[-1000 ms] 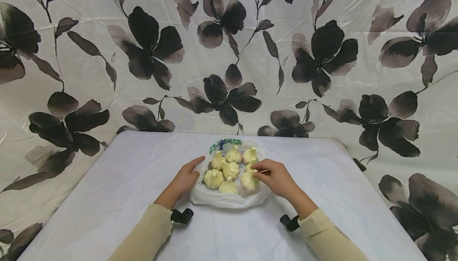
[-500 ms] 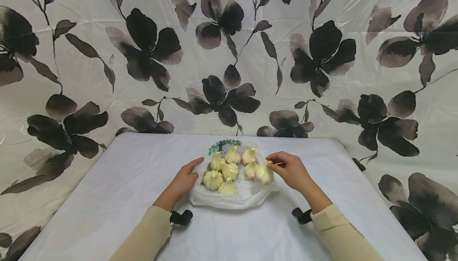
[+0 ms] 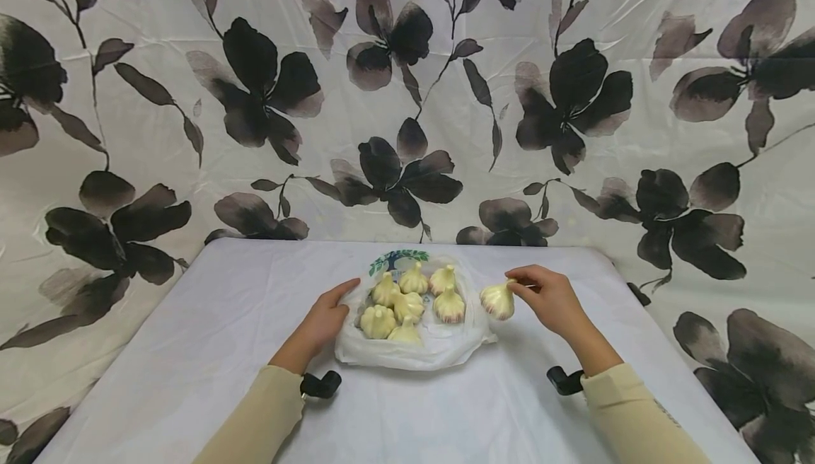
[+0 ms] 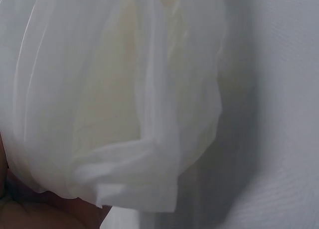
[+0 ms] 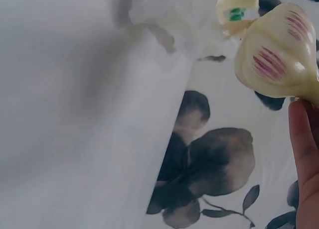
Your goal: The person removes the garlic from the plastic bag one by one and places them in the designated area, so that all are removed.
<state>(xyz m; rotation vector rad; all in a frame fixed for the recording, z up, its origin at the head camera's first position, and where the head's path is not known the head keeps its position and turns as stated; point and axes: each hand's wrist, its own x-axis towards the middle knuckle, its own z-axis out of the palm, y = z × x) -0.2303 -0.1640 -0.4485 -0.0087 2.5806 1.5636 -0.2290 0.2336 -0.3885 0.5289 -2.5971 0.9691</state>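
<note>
My right hand [image 3: 546, 299] pinches one garlic bulb [image 3: 497, 301] by its stem, just beyond the right rim of a white plastic bag [image 3: 414, 356]. In the right wrist view this bulb [image 5: 276, 52] is pale with purple streaks, stem toward the fingers. Several more garlic bulbs, among them a front one [image 3: 405, 331] and a right one [image 3: 449, 305], sit inside the rolled-open bag. My left hand [image 3: 323, 324] rests against the bag's left side, index finger stretched along it, thumb apart. The bag's wall [image 4: 109, 99] fills much of the left wrist view and hides most of that hand.
A white cloth covers the table [image 3: 255, 308], whose far edge meets a floral backdrop [image 3: 407, 96]. A green and blue tree print [image 3: 398, 260] marks the bag's back part. Black wrist cameras sit at both sleeves.
My right hand has lifted one garlic bulb from the bag's right side and carried it rightward past the rim. My left hand stays almost still at the bag.
</note>
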